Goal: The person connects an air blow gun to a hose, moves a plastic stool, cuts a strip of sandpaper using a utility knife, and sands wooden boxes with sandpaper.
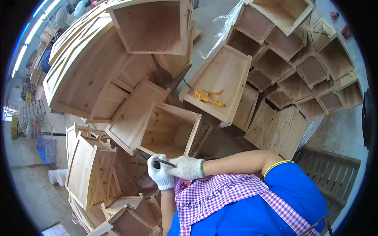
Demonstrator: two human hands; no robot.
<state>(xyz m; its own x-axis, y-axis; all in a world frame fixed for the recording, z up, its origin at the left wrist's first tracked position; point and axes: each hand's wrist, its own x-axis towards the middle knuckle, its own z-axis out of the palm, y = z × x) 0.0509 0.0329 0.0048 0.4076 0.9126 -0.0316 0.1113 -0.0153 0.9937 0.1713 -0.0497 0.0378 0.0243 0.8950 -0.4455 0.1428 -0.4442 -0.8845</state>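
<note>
The left hand's grip (160, 173) wraps a dark tool (157, 164) beside an open wooden box (160, 131); the right hand's (186, 167) hold is unclear. Careful finger placement should help.

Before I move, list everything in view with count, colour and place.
Stacked wooden box units: many, overlapping, light brown, left and right
Open square wooden box: one, light brown, just beyond the hands
Flat-panelled wooden unit: one, light brown, centre
Coiled yellow tool: one, yellow, on that unit
Clear plastic wrap: count unclear, transparent, by the right stack
Wire-caged fan: at least one, greyish, far left
Plastic crate: one, blue, below the fan
Strip lights: several, white, upper left
Slatted wooden rack: one, dark, lower right
Slim hand tool: one, black, in left hand
Checked apron: one, purple-white, torso
Left hand, right hand: two, white-gloved, close together
</note>
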